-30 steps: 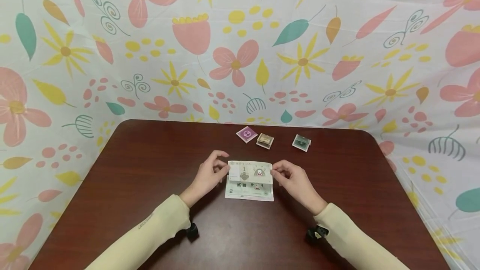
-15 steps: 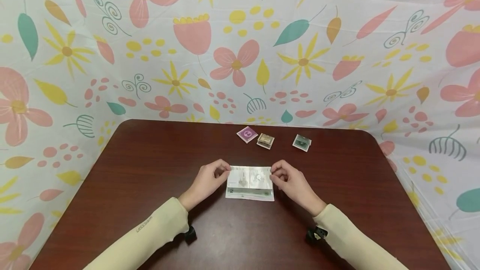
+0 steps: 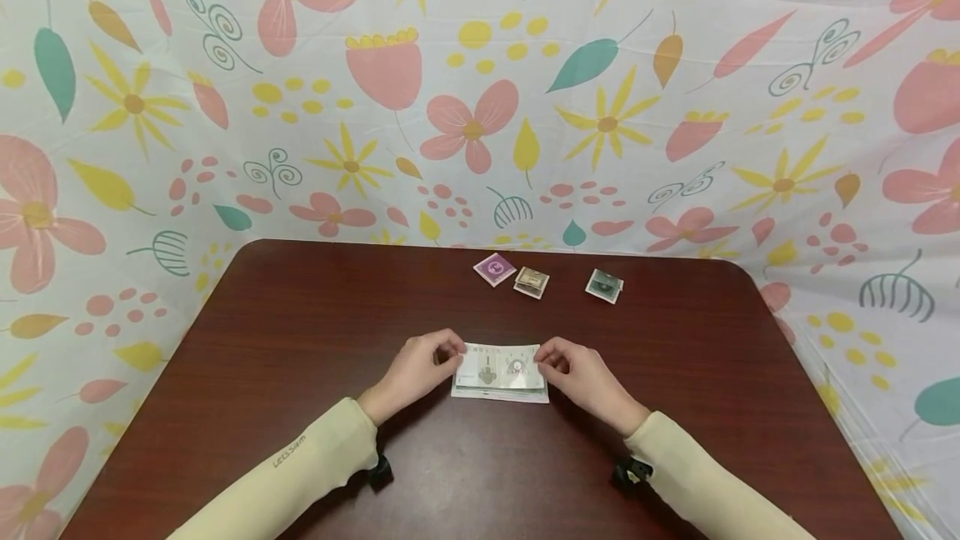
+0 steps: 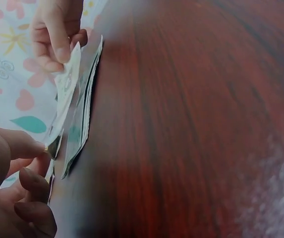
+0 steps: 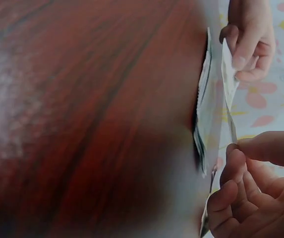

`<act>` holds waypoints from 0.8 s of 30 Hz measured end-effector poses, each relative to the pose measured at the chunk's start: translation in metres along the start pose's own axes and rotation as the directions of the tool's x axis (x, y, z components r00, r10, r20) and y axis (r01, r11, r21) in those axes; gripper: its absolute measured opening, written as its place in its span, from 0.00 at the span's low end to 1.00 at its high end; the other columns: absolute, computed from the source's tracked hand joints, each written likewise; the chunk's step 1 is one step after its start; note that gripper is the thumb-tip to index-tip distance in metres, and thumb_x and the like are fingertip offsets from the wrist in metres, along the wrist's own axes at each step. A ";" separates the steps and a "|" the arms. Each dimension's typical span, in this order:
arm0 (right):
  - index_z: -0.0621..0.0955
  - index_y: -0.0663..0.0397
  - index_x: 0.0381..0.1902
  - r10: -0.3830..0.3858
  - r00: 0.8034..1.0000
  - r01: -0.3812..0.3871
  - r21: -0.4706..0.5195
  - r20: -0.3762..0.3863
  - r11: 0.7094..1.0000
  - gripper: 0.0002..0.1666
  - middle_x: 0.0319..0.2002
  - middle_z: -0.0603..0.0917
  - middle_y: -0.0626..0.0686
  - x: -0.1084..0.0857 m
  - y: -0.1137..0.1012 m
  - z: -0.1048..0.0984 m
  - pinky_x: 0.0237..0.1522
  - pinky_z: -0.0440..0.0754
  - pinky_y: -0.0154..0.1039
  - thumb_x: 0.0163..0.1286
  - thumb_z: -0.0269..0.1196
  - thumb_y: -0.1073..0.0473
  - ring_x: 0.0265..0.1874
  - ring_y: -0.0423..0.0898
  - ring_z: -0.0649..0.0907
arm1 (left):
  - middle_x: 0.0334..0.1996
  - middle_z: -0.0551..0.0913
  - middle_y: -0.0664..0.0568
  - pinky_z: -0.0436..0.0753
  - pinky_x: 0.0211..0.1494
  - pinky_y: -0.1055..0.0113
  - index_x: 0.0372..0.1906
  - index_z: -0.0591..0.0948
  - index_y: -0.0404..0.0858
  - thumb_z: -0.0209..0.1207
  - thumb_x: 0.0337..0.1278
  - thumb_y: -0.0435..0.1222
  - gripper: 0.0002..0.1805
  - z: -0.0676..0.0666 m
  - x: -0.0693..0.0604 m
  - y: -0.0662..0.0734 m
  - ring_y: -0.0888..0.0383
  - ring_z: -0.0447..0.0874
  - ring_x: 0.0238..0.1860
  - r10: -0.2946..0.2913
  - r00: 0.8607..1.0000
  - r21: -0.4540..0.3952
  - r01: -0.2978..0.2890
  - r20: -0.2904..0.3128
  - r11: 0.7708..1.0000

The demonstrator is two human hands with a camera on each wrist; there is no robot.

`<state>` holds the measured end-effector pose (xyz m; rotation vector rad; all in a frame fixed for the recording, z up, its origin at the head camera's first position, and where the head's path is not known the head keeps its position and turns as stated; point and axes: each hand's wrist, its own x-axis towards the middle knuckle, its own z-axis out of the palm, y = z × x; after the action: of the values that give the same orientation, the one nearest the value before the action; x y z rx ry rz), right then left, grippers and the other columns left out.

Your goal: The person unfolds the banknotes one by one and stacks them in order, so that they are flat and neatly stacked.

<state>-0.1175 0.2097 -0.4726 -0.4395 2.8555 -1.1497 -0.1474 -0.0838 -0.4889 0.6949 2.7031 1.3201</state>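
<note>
Between my two hands is a pale green-white banknote (image 3: 501, 367) printed with a 1. My left hand (image 3: 416, 373) pinches its left end between thumb and finger, and my right hand (image 3: 588, 377) pinches the right end the same way. Just beneath it a small stack of banknotes (image 4: 85, 109) lies on the table, mostly covered in the head view. Both wrist views show a narrow gap between the held banknote (image 5: 228, 84) and the stack (image 5: 203, 99).
Toward the back of the dark wooden table (image 3: 337, 298) lie a purple folded note (image 3: 494, 268), a brownish folded note (image 3: 531, 282) and a dark green folded note (image 3: 603, 286). A floral cloth (image 3: 480, 107) hangs behind the table.
Both hands have brought the banknote lower and nearer to me, so it now covers most of the stack. The 2 on the note beneath is no longer visible.
</note>
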 end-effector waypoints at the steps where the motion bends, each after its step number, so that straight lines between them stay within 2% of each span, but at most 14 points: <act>1: 0.85 0.50 0.40 -0.001 1.000 0.002 -0.011 0.006 1.000 0.05 0.31 0.85 0.42 0.000 0.001 0.001 0.33 0.77 0.34 0.70 0.68 0.66 0.29 0.37 0.80 | 0.33 0.87 0.58 0.76 0.32 0.69 0.42 0.86 0.43 0.65 0.66 0.31 0.05 0.000 0.000 0.000 0.65 0.74 0.24 0.002 1.000 0.014 -0.002 0.003 1.000; 8: 0.84 0.51 0.39 -0.029 0.999 0.031 -0.035 0.034 0.999 0.05 0.29 0.84 0.42 -0.001 0.002 0.004 0.34 0.78 0.34 0.69 0.67 0.66 0.28 0.36 0.80 | 0.32 0.85 0.60 0.78 0.36 0.67 0.40 0.87 0.44 0.65 0.64 0.30 0.06 0.003 0.000 0.002 0.65 0.79 0.31 0.004 1.000 0.116 -0.005 0.006 0.993; 18: 0.84 0.53 0.38 -0.038 0.997 0.043 -0.078 0.066 0.996 0.05 0.28 0.84 0.43 0.002 0.000 0.006 0.32 0.77 0.35 0.67 0.67 0.68 0.26 0.35 0.78 | 0.31 0.84 0.61 0.78 0.35 0.67 0.40 0.87 0.45 0.66 0.63 0.32 0.05 0.005 0.000 0.000 0.65 0.78 0.30 -0.011 1.000 0.182 0.007 0.023 0.983; 24: 0.84 0.53 0.36 -0.037 0.997 0.046 -0.136 0.065 0.990 0.06 0.27 0.82 0.42 0.002 -0.003 0.009 0.32 0.76 0.34 0.67 0.66 0.68 0.26 0.35 0.77 | 0.32 0.85 0.59 0.78 0.33 0.67 0.42 0.87 0.44 0.66 0.65 0.31 0.05 0.006 -0.002 0.000 0.65 0.79 0.30 0.007 0.999 0.222 -0.018 0.050 0.975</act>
<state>-0.1173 0.2012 -0.4763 -0.5328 2.8949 -0.9296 -0.1439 -0.0807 -0.4933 0.7523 2.8379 0.9968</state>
